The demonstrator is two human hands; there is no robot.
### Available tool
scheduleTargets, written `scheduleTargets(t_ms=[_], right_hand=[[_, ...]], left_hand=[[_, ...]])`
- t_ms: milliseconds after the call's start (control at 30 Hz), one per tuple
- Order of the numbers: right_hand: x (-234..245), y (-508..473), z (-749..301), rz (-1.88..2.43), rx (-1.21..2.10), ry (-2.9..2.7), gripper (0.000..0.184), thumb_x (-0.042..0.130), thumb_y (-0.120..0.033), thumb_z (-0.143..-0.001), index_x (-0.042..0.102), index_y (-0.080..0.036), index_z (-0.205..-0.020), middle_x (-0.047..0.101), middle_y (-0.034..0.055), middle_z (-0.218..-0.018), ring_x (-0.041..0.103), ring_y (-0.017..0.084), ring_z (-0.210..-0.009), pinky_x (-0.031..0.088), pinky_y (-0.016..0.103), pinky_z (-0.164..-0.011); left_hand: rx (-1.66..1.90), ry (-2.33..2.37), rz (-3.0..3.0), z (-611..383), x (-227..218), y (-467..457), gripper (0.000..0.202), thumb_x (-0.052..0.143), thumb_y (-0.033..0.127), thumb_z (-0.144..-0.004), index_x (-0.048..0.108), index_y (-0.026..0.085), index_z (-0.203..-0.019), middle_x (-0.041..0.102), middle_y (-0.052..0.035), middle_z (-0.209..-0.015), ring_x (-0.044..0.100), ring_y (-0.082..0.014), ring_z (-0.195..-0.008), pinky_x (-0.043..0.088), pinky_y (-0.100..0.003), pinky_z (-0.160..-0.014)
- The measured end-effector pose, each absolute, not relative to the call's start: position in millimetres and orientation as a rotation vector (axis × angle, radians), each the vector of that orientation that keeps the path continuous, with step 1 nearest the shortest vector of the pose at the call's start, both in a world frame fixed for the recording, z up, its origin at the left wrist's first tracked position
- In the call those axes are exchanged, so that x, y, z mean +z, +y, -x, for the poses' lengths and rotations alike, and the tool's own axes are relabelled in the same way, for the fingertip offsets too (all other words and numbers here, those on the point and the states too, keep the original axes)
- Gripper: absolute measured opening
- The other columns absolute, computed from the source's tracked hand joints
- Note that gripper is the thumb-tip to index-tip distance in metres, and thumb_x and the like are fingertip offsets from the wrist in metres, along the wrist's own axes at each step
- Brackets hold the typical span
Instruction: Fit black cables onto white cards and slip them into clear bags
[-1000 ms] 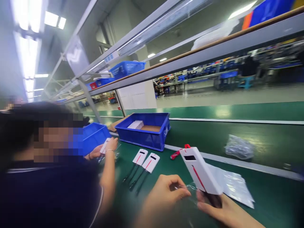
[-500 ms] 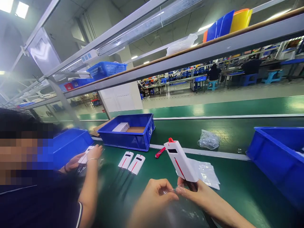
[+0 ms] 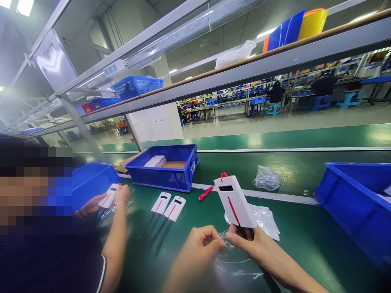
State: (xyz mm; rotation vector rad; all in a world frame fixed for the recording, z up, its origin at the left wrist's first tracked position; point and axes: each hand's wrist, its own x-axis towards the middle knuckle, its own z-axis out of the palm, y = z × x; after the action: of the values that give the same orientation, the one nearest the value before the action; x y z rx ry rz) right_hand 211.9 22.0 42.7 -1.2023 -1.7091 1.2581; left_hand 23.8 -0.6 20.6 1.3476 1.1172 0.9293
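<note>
My right hand [image 3: 255, 244] grips the lower end of a white power bank [image 3: 233, 200] with a red stripe and a dark window, held upright over the green table [image 3: 308, 244]. My left hand [image 3: 201, 246] is closed in a pinch on the edge of a clear plastic bag [image 3: 236, 264], which my right fingertips also touch. Two more white power banks [image 3: 168, 205] lie side by side on the table to the left, with dark cables trailing from them.
A co-worker at the left holds another white unit [image 3: 108, 196] in both hands. A blue bin [image 3: 166, 167] stands behind, another blue bin [image 3: 357, 203] at the right. A red-handled tool [image 3: 206, 193], flat clear bags [image 3: 265, 219] and a crumpled bag [image 3: 267, 178] lie nearby.
The view has swung right, bringing the right blue bin into sight. My hands with the power bank and bag have drawn closer together and the clear bag now hangs more open below.
</note>
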Motion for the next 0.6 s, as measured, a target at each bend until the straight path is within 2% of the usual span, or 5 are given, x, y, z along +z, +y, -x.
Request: scheduleTargets(t_ms=[100,167,367,600], right_hand=[[39,22,-212,1.204,1.243,-1.752,0.038,0.063,-0.058,-0.083,0.063,-0.022,-0.069,0.060,-0.0014,-0.069,0.053,0.018,-0.068,0.043,0.026,-0.061],[36,23,-212,1.199,1.241,-1.769,0.041,0.062,-0.061,-0.083,0.063,-0.023,-0.069,0.061,-0.0010,-0.069,0.055,0.019,-0.069,0.044,0.026,-0.062],[31,26,-212,1.253,1.234,-1.796,0.046,0.060,-0.068,-0.080,0.063,-0.023,-0.071,0.059,-0.0003,-0.067,0.054,0.020,-0.067,0.043,0.026,-0.059],[34,22,-209,1.202,1.268,-1.756,0.041,0.063,-0.063,-0.080,0.064,-0.023,-0.072,0.061,-0.0005,-0.067,0.056,0.019,-0.066,0.046,0.026,-0.059]], left_hand=[[0.976,1.161,-1.365,-27,26,-3,0.018,0.075,0.029,-0.074,0.063,0.016,-0.077,0.062,0.0004,-0.068,0.048,-0.0115,-0.061,0.035,-0.023,-0.057],[1.011,1.212,-1.391,-28,29,-4,0.015,0.075,0.026,-0.073,0.065,0.016,-0.078,0.065,-0.0010,-0.072,0.053,-0.0134,-0.066,0.039,-0.024,-0.062],[1.019,1.264,-1.445,-24,28,-3,0.025,0.071,0.040,-0.082,0.067,0.017,-0.074,0.062,-0.0008,-0.065,0.054,-0.0144,-0.064,0.040,-0.024,-0.060],[1.026,1.134,-1.409,-20,21,1,0.036,0.064,0.046,-0.089,0.064,0.014,-0.074,0.060,-0.0004,-0.068,0.056,-0.0130,-0.065,0.041,-0.024,-0.064]])
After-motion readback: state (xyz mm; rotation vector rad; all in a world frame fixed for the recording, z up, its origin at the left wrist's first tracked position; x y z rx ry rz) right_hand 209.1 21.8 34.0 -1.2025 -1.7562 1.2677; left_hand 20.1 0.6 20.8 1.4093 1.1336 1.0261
